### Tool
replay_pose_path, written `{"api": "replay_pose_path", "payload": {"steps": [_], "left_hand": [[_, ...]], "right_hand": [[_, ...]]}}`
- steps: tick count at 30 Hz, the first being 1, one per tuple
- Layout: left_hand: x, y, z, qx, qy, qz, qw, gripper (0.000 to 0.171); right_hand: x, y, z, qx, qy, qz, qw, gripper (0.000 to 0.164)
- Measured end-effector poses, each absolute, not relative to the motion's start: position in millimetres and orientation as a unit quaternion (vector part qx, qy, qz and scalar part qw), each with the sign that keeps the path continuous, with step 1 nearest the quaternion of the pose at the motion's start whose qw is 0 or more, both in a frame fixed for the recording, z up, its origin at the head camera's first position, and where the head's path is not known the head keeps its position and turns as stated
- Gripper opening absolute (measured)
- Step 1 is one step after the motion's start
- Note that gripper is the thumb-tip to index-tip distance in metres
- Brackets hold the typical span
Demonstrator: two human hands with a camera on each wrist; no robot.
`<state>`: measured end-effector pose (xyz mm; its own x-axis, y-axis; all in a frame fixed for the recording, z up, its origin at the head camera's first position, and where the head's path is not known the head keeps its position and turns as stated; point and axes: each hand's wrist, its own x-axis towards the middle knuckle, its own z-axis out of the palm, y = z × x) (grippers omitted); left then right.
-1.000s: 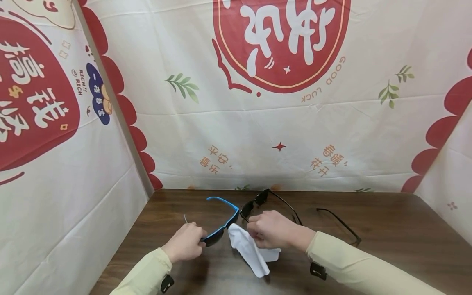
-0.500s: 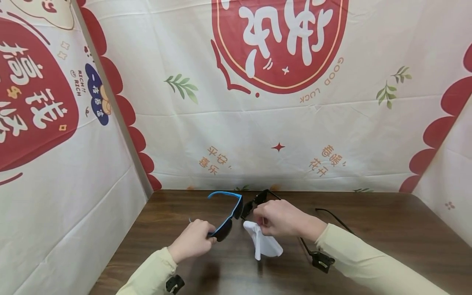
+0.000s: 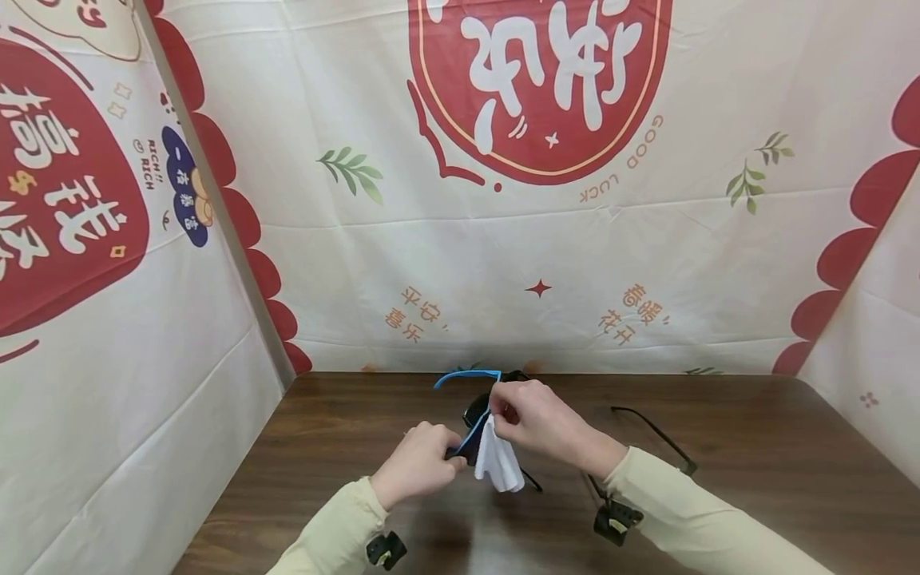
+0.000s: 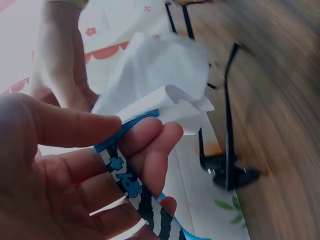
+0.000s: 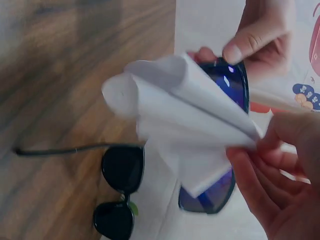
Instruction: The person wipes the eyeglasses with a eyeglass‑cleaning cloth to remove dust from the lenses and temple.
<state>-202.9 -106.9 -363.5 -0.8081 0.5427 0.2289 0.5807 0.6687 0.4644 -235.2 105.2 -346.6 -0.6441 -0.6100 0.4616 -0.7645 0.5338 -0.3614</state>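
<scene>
Your left hand (image 3: pixel 420 465) pinching the blue glasses (image 3: pixel 472 441) at one end, raised above the table (image 3: pixel 323 447), your right hand (image 3: pixel 542 421) pinching the cloth (image 3: pixel 498 459), which hangs across their front, black glasses (image 5: pixel 122 167) beyond

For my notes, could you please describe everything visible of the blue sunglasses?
The blue sunglasses look plastic, with shiny bluish lenses and black-and-white stripes along one temple. They slant above the table, the far temple unfolded. The left hand grips one end; a white cloth in the right hand partly hides the lenses.
</scene>
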Motion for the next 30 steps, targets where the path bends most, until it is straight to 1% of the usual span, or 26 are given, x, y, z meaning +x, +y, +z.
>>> {"api": "replay_pose_path", "payload": {"steps": [3,5,9,13,19,22,25,30], "left_hand": [[-203,-98,-364,-0.303,-0.912,-0.276,0.028,0.023],[-202,-94,-364,-0.297,-0.91,-0.286,0.029,0.022],[-201,-89,-365,-0.285,-0.907,-0.307,0.037,0.022],[-202,-84,-367,-0.27,-0.906,-0.323,0.044,0.02],[-204,-74,-368,-0.258,-0.902,-0.342,0.055,0.018],[-206,-69,-368,-0.264,-0.899,-0.344,0.065,0.017],[-208,-64,-368,-0.263,-0.899,-0.342,0.073,0.016],[-210,-58,-370,-0.24,-0.901,-0.354,0.065,0.015]], "right_hand": [[-231,103,-352,0.372,-0.864,0.293,0.17,0.019],[-228,101,-356,0.364,-0.861,0.302,0.187,0.018],[-228,100,-363,0.347,-0.856,0.319,0.21,0.015],[-227,101,-369,0.325,-0.847,0.349,0.235,0.017],[-230,104,-378,0.289,-0.839,0.372,0.273,0.013],[-231,108,-382,0.281,-0.835,0.379,0.283,0.013],[-230,113,-386,0.295,-0.825,0.389,0.285,0.015],[-229,117,-391,0.305,-0.819,0.399,0.277,0.02]]}}
